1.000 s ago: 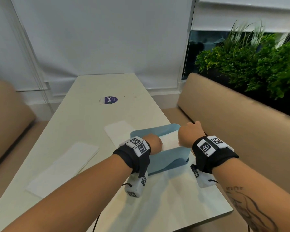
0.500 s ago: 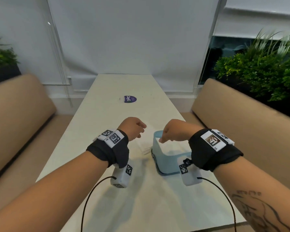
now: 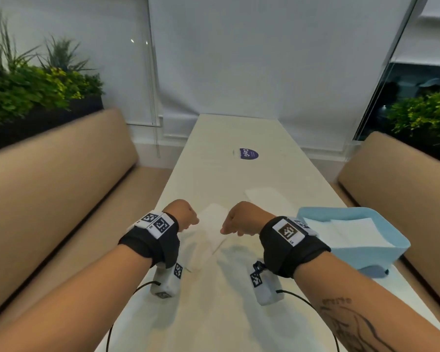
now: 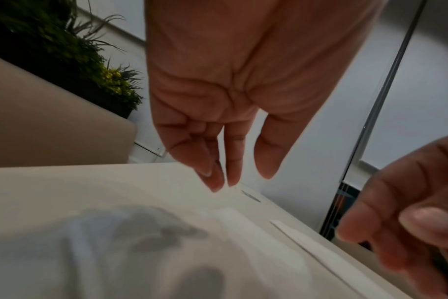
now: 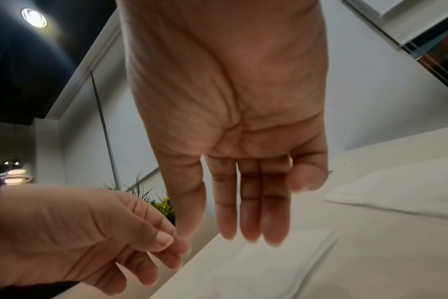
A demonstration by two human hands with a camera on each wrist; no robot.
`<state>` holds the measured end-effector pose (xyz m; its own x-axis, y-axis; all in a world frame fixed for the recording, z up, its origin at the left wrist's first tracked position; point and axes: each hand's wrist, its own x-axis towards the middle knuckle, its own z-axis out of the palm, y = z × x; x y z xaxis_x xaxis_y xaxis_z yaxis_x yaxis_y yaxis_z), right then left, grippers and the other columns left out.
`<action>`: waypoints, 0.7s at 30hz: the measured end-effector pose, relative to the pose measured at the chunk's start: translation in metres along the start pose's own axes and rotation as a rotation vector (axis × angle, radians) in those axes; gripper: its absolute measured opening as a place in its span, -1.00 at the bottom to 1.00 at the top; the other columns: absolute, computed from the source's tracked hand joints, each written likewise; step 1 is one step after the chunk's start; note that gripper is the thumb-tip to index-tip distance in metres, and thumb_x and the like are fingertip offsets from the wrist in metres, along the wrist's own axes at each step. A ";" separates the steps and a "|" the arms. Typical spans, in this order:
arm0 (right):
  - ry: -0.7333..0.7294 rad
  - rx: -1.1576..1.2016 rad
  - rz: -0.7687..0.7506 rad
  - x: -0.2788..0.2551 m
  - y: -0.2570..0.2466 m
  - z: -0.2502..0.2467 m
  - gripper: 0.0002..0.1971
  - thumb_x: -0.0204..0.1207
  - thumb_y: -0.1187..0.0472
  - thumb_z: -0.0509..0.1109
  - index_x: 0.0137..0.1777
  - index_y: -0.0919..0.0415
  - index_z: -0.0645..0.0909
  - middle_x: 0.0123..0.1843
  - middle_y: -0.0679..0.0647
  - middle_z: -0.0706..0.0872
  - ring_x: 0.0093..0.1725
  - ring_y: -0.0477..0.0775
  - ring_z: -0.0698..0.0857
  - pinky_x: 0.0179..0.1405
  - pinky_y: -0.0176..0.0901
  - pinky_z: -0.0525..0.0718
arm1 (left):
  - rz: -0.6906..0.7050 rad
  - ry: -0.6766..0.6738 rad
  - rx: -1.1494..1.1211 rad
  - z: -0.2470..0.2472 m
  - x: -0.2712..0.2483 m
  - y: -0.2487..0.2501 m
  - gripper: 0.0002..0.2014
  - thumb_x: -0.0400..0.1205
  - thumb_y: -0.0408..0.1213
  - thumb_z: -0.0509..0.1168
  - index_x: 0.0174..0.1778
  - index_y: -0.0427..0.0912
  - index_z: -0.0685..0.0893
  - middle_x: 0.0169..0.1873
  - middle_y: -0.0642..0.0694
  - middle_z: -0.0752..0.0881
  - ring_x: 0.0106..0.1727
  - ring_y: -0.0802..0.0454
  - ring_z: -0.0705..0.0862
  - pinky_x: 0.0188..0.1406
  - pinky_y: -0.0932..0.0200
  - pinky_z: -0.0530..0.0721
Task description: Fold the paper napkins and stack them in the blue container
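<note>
White paper napkin (image 3: 208,235) lies flat on the table (image 3: 239,313) at lower centre of the head view, directly under the gap between the two hands; fold state unclear. Its long axis runs up the frame, leaning slightly right, roughly along the table's length. Left hand (image 3: 182,214) hovers over its left long edge and right hand (image 3: 241,218) over its right. Both are about equally near, and neither touches it as far as the wrist views show. Left hand: fingers hang down loosely, thumb apart from them, nothing held. Right hand: fingers straight and close together, palm bare, nothing held. Judgement: this napkin is next to be folded, likely across the long axis, each hand taking its own side. Blue container (image 3: 381,252) sits at the right edge of the frame, near the table's right side, with folded napkins (image 3: 351,232) already inside. The right hand is the nearer one for the deposit. A second napkin (image 3: 267,199) lies flat above and right of centre, short of a round purple sticker (image 3: 248,154). Surface: pale, smooth, long narrow top; thin paper may slide on it rather than lift. Room: tan padded benches (image 3: 48,199) on either side, green plants (image 3: 23,92) upper left and right, white blind (image 3: 264,59) across the top.
</note>
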<state>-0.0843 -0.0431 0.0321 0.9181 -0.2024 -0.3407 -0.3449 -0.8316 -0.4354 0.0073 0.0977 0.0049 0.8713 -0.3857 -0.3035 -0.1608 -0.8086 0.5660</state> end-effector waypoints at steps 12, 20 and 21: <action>-0.167 -0.311 -0.066 0.029 -0.023 0.034 -0.55 0.58 -0.01 0.35 0.40 0.18 0.56 0.39 0.06 0.59 0.40 0.11 0.52 0.38 -0.09 0.45 | -0.050 -0.034 0.180 0.005 0.009 -0.035 -0.55 0.60 -0.16 0.35 0.35 -0.33 0.56 0.31 -0.20 0.62 0.31 -0.14 0.60 0.26 0.10 0.54; -0.163 -0.317 -0.068 0.034 -0.019 0.036 -0.58 0.57 0.01 0.36 0.34 0.24 0.61 0.34 0.09 0.63 0.33 0.13 0.57 0.37 -0.04 0.50 | 0.028 0.051 0.201 0.002 0.011 -0.029 -0.71 0.58 -0.29 0.37 0.22 -0.22 0.68 0.24 -0.10 0.67 0.27 -0.05 0.63 0.16 0.22 0.54; -0.160 -0.315 -0.069 0.035 -0.019 0.036 -0.58 0.57 0.02 0.36 0.34 0.24 0.61 0.33 0.09 0.63 0.33 0.13 0.57 0.37 -0.04 0.50 | 0.033 0.072 0.209 0.002 0.011 -0.029 -0.72 0.58 -0.30 0.37 0.21 -0.20 0.68 0.25 -0.08 0.66 0.27 -0.04 0.63 0.15 0.24 0.53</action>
<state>-0.0530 -0.0159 -0.0012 0.8864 -0.0771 -0.4565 -0.1830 -0.9641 -0.1925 0.0212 0.1158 -0.0159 0.8937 -0.3866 -0.2276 -0.2758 -0.8737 0.4008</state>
